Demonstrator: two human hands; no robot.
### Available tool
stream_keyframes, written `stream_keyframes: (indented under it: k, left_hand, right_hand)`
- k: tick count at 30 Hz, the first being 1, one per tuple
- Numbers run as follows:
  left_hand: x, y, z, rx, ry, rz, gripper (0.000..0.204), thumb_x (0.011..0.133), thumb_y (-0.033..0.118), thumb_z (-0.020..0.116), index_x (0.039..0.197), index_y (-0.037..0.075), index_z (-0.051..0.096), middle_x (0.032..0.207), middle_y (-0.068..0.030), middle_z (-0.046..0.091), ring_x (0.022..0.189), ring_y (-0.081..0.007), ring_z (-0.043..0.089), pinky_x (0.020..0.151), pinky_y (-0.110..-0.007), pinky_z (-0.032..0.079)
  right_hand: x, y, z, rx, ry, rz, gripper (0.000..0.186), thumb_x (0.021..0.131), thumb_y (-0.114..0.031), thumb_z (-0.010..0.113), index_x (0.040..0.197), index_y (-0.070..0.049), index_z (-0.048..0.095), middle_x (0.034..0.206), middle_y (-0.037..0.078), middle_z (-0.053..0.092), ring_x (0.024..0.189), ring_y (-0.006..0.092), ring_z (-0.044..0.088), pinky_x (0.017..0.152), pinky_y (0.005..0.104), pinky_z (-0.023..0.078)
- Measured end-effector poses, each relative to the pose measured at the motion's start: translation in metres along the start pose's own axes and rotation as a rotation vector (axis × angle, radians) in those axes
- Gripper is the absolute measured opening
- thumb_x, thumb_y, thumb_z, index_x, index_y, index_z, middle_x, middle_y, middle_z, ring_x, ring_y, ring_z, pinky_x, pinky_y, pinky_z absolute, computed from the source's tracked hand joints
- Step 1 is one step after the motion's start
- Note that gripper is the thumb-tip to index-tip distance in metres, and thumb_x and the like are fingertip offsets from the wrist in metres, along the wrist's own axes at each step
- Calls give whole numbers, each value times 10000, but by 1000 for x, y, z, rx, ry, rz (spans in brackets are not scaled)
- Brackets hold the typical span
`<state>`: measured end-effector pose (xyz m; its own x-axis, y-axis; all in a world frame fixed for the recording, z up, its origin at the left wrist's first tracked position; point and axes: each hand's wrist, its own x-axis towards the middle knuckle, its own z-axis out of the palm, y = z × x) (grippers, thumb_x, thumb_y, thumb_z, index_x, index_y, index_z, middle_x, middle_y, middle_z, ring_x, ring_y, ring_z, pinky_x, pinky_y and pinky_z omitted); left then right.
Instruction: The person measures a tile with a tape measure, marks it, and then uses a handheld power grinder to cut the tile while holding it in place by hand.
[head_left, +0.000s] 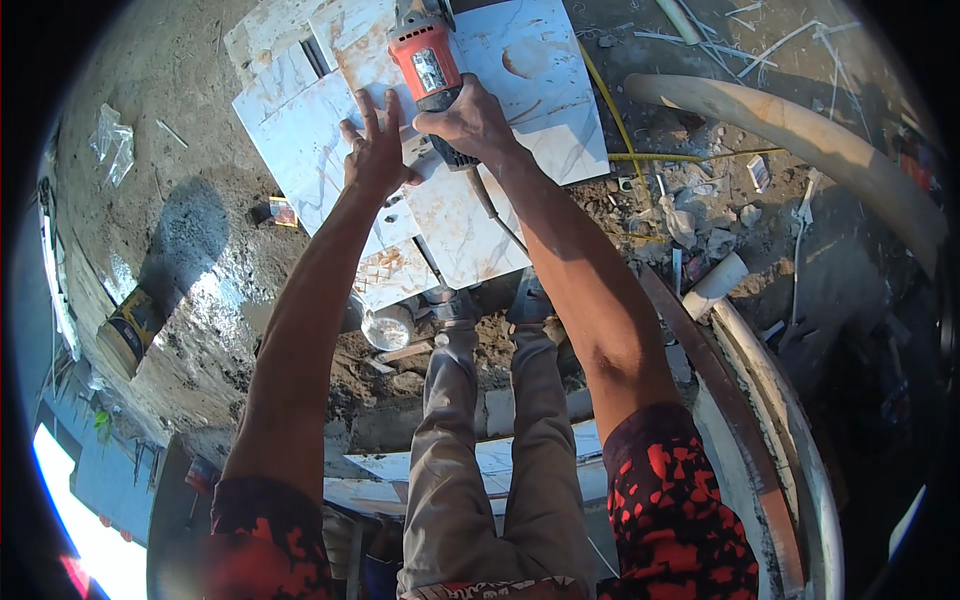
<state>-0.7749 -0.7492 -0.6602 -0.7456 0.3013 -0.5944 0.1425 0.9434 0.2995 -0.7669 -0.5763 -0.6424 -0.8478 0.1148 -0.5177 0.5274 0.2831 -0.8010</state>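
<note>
The right hand (470, 122) is clenched around the dark rear body of a red grinder (428, 65), fingers wrapped over the top. The left hand (375, 150) lies flat and spread, palm down on a white tile (300, 140), just left of the grinder and almost touching the right hand; it grasps nothing.

Nearer the person, both legs in grey trousers (480, 440) stand on bare dirt (210, 260), feet at the near edge of the stacked tiles. A small clear jar (388, 327), as far as the view lets one tell, sits by the left foot.

The grinder rests on the tile stack, its head toward the far edge. Its cord (495, 210) trails back over the tiles. A yellow line (610, 110) runs along the right edge, with rubble and a long pale pipe (800, 140) beyond.
</note>
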Motion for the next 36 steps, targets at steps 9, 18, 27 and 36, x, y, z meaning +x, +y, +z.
stream_keyframes:
  k: [9,18,27,36]
  left_hand:
    - [-4,3,1,-9,6,0,1389,488,177,933,1529,246,15,1566,-239,-77,1310,-648,158,1009,-616,419]
    - [-1,-2,0,-23,28,28,1403,475,179,931,1533,218,11,1557,-263,-86,1321,-612,210,1075,-628,319]
    - [1,0,-1,2,3,12,1410,471,192,927,1534,201,1,1550,-276,-101,1322,-608,222,1078,-622,319]
    - [-2,2,-6,29,-19,-6,1399,479,228,933,1528,227,8,1559,-243,-98,1278,-679,170,919,-605,502]
  right_hand:
    - [-5,4,2,-13,-20,47,804,564,-330,775,1144,138,475,1013,278,636,941,370,652,834,392,521]
    - [-17,1,1,-23,-19,91,804,570,-312,764,1173,125,461,1024,279,631,952,379,650,838,396,521]
    - [-35,5,-1,-72,-50,177,764,607,-300,766,1193,89,467,1041,257,640,980,363,649,862,397,516]
    - [-58,16,0,-104,8,156,645,620,-283,772,1114,48,522,924,141,639,825,233,631,758,363,508]
